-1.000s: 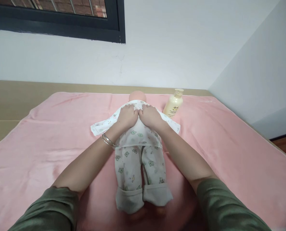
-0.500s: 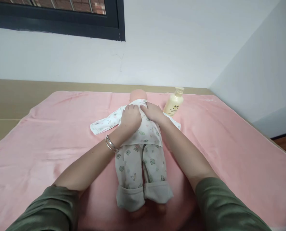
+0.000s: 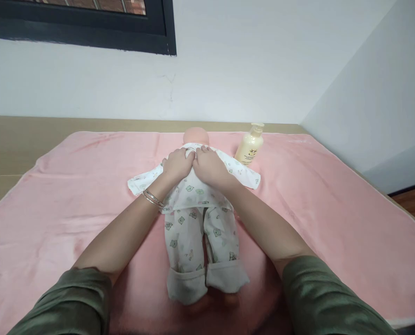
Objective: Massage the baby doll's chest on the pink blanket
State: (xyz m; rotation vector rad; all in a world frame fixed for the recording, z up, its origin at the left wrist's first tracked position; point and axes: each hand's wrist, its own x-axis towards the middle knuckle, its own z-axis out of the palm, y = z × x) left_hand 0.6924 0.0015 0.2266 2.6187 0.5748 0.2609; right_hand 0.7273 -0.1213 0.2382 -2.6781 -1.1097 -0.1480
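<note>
A doll (image 3: 196, 135) lies on a pink blanket, its bare head at the far end. It wears a white printed top (image 3: 202, 193) with the sleeves spread out sideways, and white printed trousers (image 3: 184, 246) with turned-up cuffs. My left hand (image 3: 178, 164) rests on the upper part of the top, fingers laid over its left side. Beside it, my right hand (image 3: 211, 167) lies on the same area, fingers pointing towards the collar. The hands nearly touch in the middle. Both sets of fingers are partly hidden by foreshortening.
A cream pump bottle (image 3: 250, 148) stands on the blanket near the right sleeve. The pink blanket (image 3: 315, 223) covers most of the wooden surface (image 3: 15, 144). White wall (image 3: 245, 60) rises behind, with a dark window frame (image 3: 89, 35) at upper left.
Both hands have shifted across the doll's top: my left hand went left and my right hand came inwards to the middle. The view has moved slightly.
</note>
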